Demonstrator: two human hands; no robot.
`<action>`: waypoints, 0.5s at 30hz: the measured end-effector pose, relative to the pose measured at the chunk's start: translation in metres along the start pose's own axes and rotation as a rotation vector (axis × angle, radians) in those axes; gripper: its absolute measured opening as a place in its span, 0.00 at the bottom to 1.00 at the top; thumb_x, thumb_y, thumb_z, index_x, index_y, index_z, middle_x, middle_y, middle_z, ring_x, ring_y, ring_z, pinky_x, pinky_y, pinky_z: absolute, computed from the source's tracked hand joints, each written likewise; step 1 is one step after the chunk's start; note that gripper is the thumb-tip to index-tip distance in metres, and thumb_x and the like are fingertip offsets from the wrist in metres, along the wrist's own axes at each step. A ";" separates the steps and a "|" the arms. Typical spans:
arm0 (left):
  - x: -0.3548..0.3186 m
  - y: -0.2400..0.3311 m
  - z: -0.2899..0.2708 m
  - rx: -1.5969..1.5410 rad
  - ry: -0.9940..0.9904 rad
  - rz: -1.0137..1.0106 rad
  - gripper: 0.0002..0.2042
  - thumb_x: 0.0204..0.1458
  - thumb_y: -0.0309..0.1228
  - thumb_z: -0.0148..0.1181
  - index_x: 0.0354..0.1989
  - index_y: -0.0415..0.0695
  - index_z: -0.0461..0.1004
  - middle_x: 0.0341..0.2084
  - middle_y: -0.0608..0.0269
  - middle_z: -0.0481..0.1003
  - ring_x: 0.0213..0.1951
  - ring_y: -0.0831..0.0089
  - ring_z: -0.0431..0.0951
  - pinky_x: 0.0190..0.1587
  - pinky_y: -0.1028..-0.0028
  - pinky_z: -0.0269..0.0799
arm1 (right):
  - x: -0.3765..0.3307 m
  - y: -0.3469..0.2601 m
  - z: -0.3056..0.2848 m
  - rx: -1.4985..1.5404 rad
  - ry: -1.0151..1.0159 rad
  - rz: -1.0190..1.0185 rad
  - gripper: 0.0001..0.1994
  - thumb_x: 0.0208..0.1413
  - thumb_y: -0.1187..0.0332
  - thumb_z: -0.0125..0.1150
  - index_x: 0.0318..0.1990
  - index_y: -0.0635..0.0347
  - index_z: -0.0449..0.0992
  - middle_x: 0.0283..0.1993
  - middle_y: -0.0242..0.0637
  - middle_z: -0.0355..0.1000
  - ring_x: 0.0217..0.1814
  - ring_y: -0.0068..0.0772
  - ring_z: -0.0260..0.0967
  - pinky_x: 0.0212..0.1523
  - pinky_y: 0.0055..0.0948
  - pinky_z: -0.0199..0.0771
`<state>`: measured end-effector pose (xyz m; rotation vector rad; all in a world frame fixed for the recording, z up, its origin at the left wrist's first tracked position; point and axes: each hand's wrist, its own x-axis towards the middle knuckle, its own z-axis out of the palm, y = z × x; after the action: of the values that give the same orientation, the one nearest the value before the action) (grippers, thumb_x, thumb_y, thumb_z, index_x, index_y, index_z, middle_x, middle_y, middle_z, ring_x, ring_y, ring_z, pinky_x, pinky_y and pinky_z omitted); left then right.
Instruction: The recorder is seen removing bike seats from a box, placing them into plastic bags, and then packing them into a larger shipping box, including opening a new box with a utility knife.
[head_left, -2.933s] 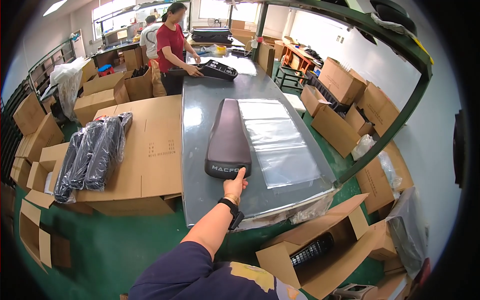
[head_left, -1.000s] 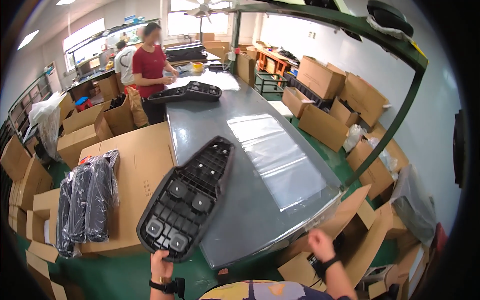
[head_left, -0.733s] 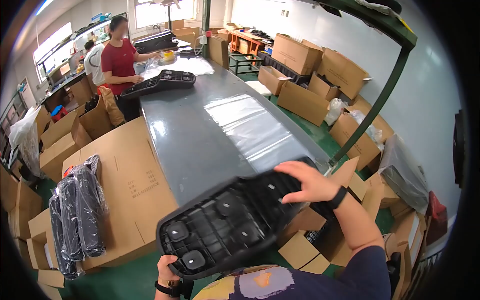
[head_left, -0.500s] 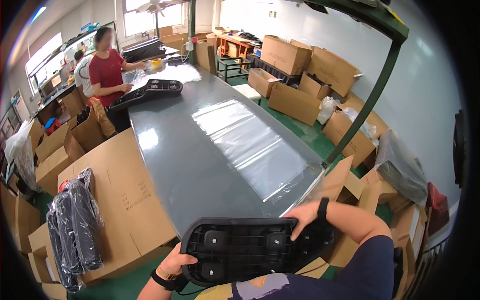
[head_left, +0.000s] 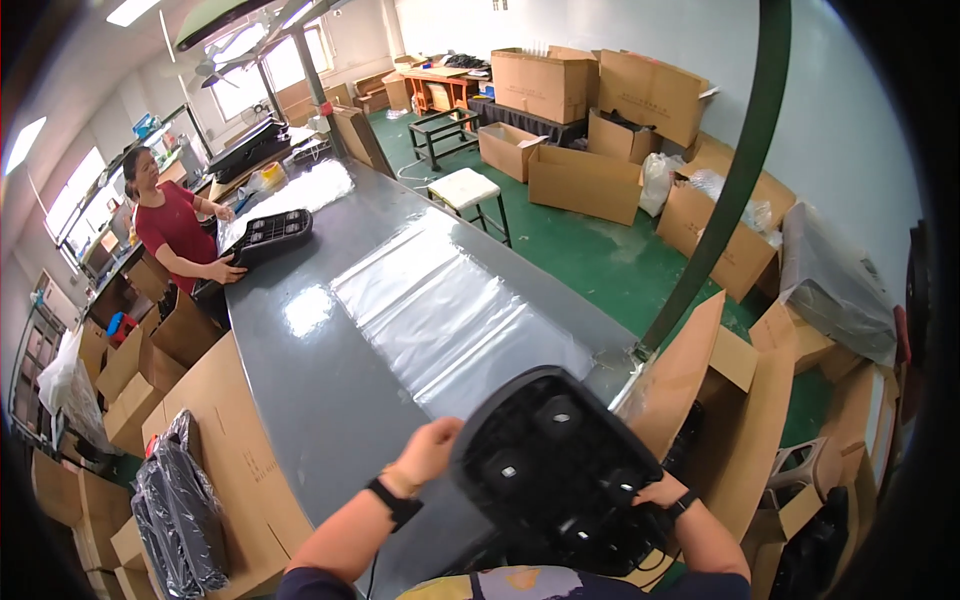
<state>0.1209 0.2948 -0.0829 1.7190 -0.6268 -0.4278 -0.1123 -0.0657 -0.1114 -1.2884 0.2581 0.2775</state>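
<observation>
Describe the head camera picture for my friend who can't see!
A person's right hand holds a black seat, underside showing, with the left hand at its left edge. Clear plastic lies beyond it on a grey table, where a co-worker in red touches another black seat.

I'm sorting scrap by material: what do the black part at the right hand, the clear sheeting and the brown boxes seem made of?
Black part: probably moulded plastic, matte, from its dull, shaped face; blur leaves this open. Its bright studs look like metal. Clear sheeting: likely thin plastic film, glossy, with glare and creases. Brown boxes: apparently cardboard, matte, with flat folded panels.
</observation>
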 end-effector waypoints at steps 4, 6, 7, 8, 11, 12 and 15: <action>0.059 -0.035 0.074 0.733 0.126 0.017 0.19 0.42 0.44 0.65 0.37 0.44 0.71 0.31 0.56 0.71 0.38 0.56 0.72 0.42 0.65 0.68 | -0.017 0.017 -0.057 0.094 0.173 0.085 0.39 0.32 0.76 0.73 0.58 0.61 0.63 0.54 0.32 0.66 0.55 0.29 0.62 0.55 0.31 0.63; 0.077 -0.040 0.091 0.869 0.037 -0.032 0.20 0.39 0.48 0.65 0.33 0.47 0.71 0.31 0.58 0.69 0.40 0.58 0.70 0.43 0.64 0.67 | -0.018 0.029 -0.080 0.180 0.202 0.057 0.41 0.31 0.74 0.74 0.58 0.61 0.62 0.55 0.32 0.66 0.56 0.31 0.62 0.55 0.31 0.63; 0.083 -0.043 0.094 0.868 -0.029 -0.051 0.18 0.41 0.47 0.64 0.31 0.46 0.71 0.31 0.59 0.69 0.39 0.58 0.70 0.42 0.64 0.67 | -0.021 0.034 -0.089 0.219 0.217 0.045 0.41 0.30 0.72 0.75 0.59 0.61 0.62 0.55 0.32 0.66 0.56 0.31 0.62 0.56 0.32 0.63; 0.087 -0.046 0.096 0.867 -0.095 -0.069 0.16 0.43 0.46 0.63 0.29 0.46 0.71 0.30 0.59 0.69 0.38 0.57 0.70 0.41 0.63 0.67 | -0.025 0.040 -0.098 0.258 0.232 0.033 0.42 0.30 0.71 0.75 0.59 0.61 0.61 0.55 0.32 0.66 0.57 0.32 0.62 0.56 0.32 0.63; 0.090 -0.074 0.091 0.754 -0.020 -0.073 0.11 0.48 0.41 0.59 0.28 0.46 0.73 0.29 0.59 0.71 0.36 0.55 0.71 0.40 0.62 0.67 | -0.031 0.053 -0.107 0.380 0.273 -0.023 0.44 0.29 0.67 0.77 0.59 0.62 0.60 0.56 0.33 0.65 0.58 0.33 0.62 0.57 0.33 0.62; 0.093 -0.078 0.088 0.755 -0.027 -0.076 0.11 0.48 0.41 0.59 0.28 0.46 0.73 0.29 0.59 0.71 0.36 0.55 0.71 0.40 0.62 0.67 | -0.032 0.054 -0.107 0.419 0.293 -0.046 0.45 0.28 0.65 0.78 0.59 0.62 0.60 0.56 0.33 0.65 0.58 0.34 0.62 0.57 0.33 0.62; 0.099 -0.083 0.078 0.553 -0.004 -0.213 0.09 0.52 0.37 0.55 0.33 0.45 0.75 0.27 0.60 0.74 0.34 0.62 0.73 0.38 0.67 0.68 | -0.026 0.053 -0.105 0.409 0.308 -0.045 0.51 0.23 0.56 0.79 0.60 0.63 0.58 0.58 0.34 0.63 0.60 0.36 0.60 0.58 0.34 0.61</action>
<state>0.1677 0.1863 -0.1770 2.3258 -0.6005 -0.4306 -0.1587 -0.1547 -0.1773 -0.9248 0.5195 -0.0176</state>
